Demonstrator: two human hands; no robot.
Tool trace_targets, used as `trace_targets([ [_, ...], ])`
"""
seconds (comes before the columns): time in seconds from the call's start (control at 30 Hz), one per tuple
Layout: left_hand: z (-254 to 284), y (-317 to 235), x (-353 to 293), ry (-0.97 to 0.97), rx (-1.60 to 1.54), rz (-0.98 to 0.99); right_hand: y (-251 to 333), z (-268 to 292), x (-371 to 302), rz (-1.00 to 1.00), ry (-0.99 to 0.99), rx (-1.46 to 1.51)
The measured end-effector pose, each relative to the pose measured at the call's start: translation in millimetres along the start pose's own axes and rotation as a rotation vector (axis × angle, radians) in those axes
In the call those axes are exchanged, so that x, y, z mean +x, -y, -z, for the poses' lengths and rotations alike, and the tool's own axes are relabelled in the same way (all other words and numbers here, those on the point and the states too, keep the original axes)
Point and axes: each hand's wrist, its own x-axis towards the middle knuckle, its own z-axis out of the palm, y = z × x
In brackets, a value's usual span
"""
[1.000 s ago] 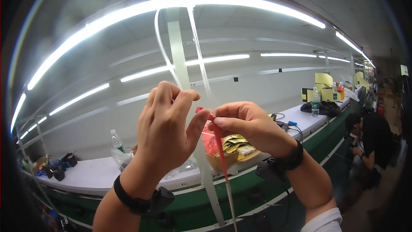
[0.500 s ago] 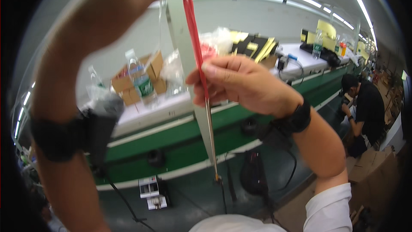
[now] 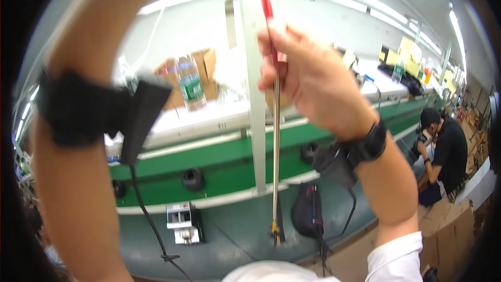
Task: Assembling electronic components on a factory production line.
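My right hand (image 3: 318, 81) pinches a long thin piece with thumb and fingers, where its red upper part (image 3: 264, 0) meets a silvery shaft (image 3: 276, 146). The shaft hangs nearly upright below the hand and ends in a small brass-coloured tip (image 3: 274, 227). Above my right hand, the red part runs up out of the picture. My left forearm (image 3: 78, 193) rises along the left side, wearing a black strap with a dark box (image 3: 143, 117); the left hand itself is beyond the upper edge.
A green-edged bench holds a water bottle (image 3: 191, 86) and a cardboard box (image 3: 205, 68). A pale post (image 3: 257, 141) stands behind the shaft. Below are a small white device (image 3: 182, 222) and a black pouch (image 3: 308, 211). At the right, a person in black (image 3: 449, 146) bends over beside cartons (image 3: 449, 230).
My right hand has risen and shifted right along with the red and silvery piece. My left hand has gone up out of view. The whole view has shifted slightly.
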Motion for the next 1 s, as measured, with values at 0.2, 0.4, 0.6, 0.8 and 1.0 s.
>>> trace_targets([
  [0.2, -35, -8, -32, -0.14, -0.197, 0.17, 1, 34, 0, 0.051, -0.161, 0.143],
  [0.4, -40, -48, -61, -0.024, -0.305, 0.344, 25, 35, 0, 0.112, -0.053, -0.072],
  [0.6, -56, -77, -74, -0.018, -0.539, 0.453, 16, 35, -6, 0.097, -0.086, -0.218],
  [0.8, -66, -94, -76, 0.065, -0.426, 0.368, 30, 28, -5, 0.13, -0.107, -0.106],
  [1.0, -71, -110, -89, 0.076, -0.541, 0.417, 34, 19, -1, 0.221, -0.02, -0.017],
])
